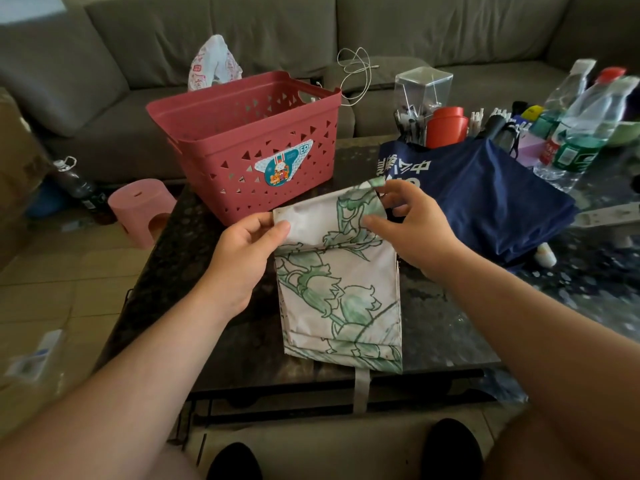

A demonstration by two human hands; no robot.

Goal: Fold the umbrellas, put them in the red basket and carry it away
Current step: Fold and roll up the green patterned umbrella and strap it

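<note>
Pinching the far left corner of the white umbrella (341,289) between thumb and fingers, the left hand (242,258) lifts that edge a little from the dark table (214,327). The right hand (412,226) pinches the far right corner of the same cloth with its fingertips, while the thumb points to the left over the fabric. The two hands are apart, one on each side of the folded-over far edge. The white umbrella has a green flower drawing; its canopy lies flat on the table in a long folded shape, and a grey strap (362,389) hangs from its near end over the table edge.

Just behind the hands stands the red basket (249,143), upright on the table, with a sticker on its front wall. To the right of it the blue umbrella (485,195) lies on the table, with white letters on its cloth. Behind this one are pens, an orange-red container (446,128), a clear box (422,84) and several plastic bottles (585,126). A pink stool (140,209) stands on the floor at the left of the table, and a grey sofa (311,36) fills the background.
</note>
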